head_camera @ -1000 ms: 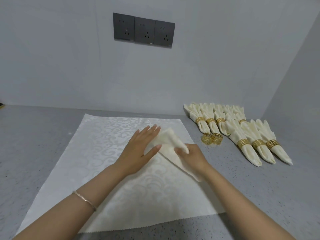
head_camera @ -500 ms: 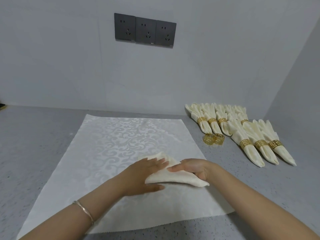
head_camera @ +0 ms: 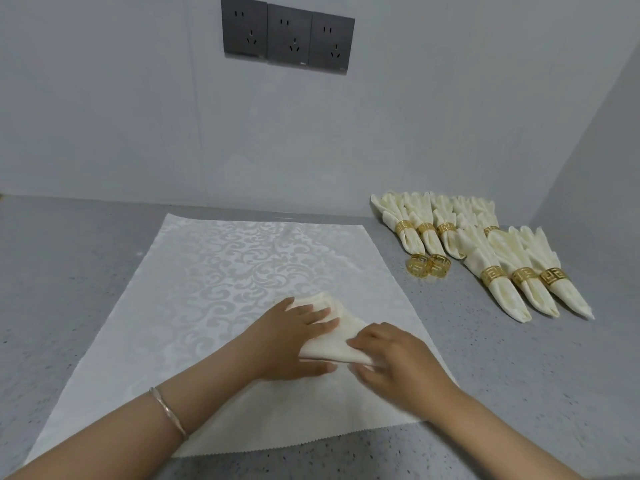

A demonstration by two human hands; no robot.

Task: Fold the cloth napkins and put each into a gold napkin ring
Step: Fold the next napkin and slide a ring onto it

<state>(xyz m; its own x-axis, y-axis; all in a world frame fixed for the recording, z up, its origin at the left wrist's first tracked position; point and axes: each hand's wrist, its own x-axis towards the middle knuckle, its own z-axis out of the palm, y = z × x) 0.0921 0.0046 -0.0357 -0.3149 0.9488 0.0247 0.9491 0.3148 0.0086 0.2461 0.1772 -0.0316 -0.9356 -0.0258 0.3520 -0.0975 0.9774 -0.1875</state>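
Straight fingers [head_camera: 311, 315] of the left hand [head_camera: 291, 344] are pressed flat on the folded napkin [head_camera: 329, 346]. Its narrow end is pinched between the curled fingers and thumb of the right hand [head_camera: 394, 365]. Beyond the fingertips, rightward, two loose gold rings [head_camera: 438, 269] are seen.

A plain indoor prep corner (home or restaurant, cannot tell): grey speckled counter [head_camera: 69, 271], bare white walls [head_camera: 104, 116], three dark sockets [head_camera: 287, 34] upper centre, ringed napkins [head_camera: 479, 252] lined up right.
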